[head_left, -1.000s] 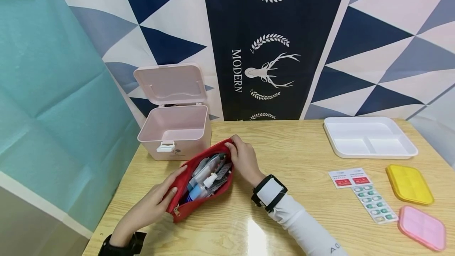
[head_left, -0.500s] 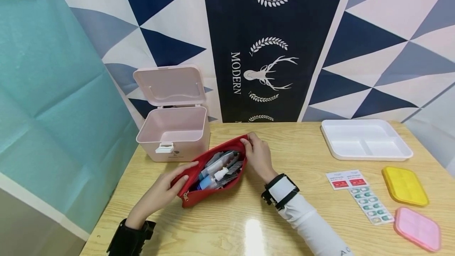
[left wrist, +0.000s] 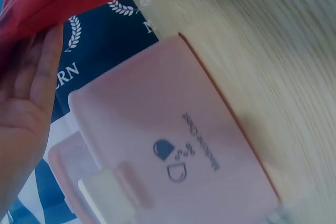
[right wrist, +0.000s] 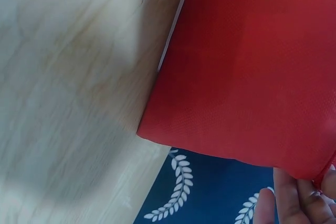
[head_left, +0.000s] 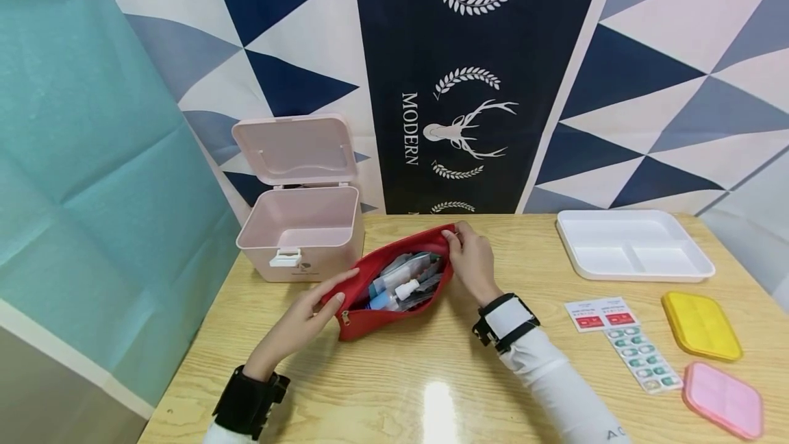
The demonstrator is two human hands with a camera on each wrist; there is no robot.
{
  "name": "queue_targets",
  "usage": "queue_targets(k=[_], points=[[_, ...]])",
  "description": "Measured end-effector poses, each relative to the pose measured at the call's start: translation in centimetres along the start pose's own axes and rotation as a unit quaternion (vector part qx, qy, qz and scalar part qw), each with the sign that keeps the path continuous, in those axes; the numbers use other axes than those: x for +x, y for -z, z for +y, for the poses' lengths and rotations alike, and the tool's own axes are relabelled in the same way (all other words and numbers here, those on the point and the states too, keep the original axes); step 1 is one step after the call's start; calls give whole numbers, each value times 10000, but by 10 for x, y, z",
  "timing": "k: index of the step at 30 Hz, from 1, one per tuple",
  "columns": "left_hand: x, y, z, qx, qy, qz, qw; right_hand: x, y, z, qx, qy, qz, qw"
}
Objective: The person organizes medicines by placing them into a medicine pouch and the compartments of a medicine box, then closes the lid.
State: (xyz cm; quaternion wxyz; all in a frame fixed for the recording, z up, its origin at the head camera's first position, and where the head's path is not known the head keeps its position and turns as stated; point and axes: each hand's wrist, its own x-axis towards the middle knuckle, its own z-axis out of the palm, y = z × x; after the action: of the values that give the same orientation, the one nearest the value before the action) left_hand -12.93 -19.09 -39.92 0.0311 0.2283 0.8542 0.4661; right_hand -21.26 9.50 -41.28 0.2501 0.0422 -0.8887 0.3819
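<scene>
Two hands hold an open red fabric zip pouch (head_left: pixel 394 293) on the wooden table (head_left: pixel 431 375).

The left hand (head_left: pixel 308 314) pinches the pouch's near-left end; the right hand (head_left: pixel 471 262) pinches its far-right rim. It lies just right of the open pink plastic box (head_left: pixel 302 231), small bottles and packets showing inside.

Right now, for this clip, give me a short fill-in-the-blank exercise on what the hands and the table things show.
1. Both hands, the left hand and the right hand, hold an open pouch whose colour is ____.
2. The lid of the pink box stands ____.
3. The white tray has nothing in it and lies on the person's ____ side.
4. Beside the pink pill case lies another one, coloured ____.

Missing words: red; open; right; yellow
</scene>
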Motion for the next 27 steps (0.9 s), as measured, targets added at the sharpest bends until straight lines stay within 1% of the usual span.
queue_targets(k=[2,5,7,8,9,12,15,21,23,27], points=[[5,-3,-5,50,-183,82,9998,2,1,3,-36,-26,38,10000],[10,-6,-8,33,-405,224,9989,6,1,7,-21,-52,70,10000],[12,-6,-1,-44,-404,278,9988,8,1,8,6,-89,79,9999],[12,-6,3,-72,-390,301,9988,10,1,8,18,-106,79,9999],[14,-7,4,-125,-341,330,9988,11,0,7,11,-130,73,9999],[16,-8,1,-296,-178,394,9986,15,-1,5,-58,-219,27,9997],[19,-10,-14,-498,-122,496,9975,17,-2,2,-155,-286,-53,9995],[20,-10,-18,-927,-113,561,9941,14,0,-2,-79,-345,-204,9992],[21,-9,-18,-1130,-29,568,9920,11,2,-3,-76,-303,-160,9994],[22,-8,-19,-1266,118,644,9898,4,6,-8,-183,-104,56,9998]])
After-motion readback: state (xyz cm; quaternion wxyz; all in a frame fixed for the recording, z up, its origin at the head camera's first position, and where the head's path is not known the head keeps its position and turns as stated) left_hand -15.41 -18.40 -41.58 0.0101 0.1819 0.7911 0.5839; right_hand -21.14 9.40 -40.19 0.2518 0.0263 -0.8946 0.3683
